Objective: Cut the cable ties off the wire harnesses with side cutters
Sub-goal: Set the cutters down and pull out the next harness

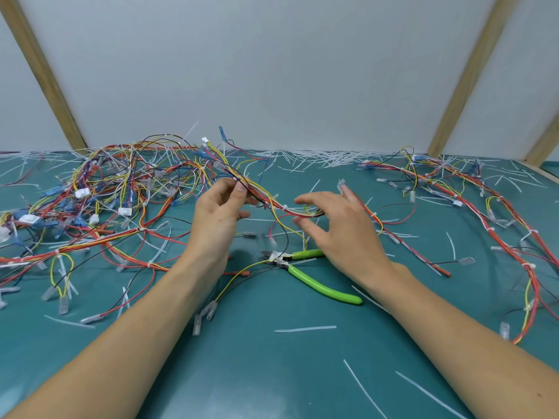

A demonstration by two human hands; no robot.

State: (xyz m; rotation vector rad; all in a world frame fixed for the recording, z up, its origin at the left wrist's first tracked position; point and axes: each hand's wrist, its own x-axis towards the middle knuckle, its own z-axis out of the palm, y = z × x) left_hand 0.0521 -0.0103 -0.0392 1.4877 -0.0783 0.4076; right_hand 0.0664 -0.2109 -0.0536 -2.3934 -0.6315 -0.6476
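Teal, smooth-matted bench (272, 373) spread across the lower half, cut off at left, right and bottom edges, backed by white panel wall (272, 71) with two slanted pale wooden battens (42, 74). Dense tangled heap of red, yellow, blue and black wire harnesses (99, 195) at left, individual bundles hard to separate, white plastic connector blocks poking through; no readable print on them. Second run of mostly red and orange harnesses (484, 207) at right, trailing off the frame edge. Scatter of thin white cut cable-tie strips (305, 329) all over the mat, thickest along the far edge. Left hand (217, 213) raised above the bench, thumb and forefinger pinching a slim red, yellow and black wire bundle (272, 204) that sags across toward the right. Right hand (338, 231) just beside that bundle's other end, fingers spread and loosely bent, nothing gripped; contact with the wires hard to judge through motion blur. Side cutters with bright green glossy plastic handles (314, 282) lying on the bench between and below both hands, steel jaws pointing left, one handle partly hidden behind the right hand; no brand mark legible. Small clear-sleeved terminals (211, 309) at loose wire ends near the left forearm.
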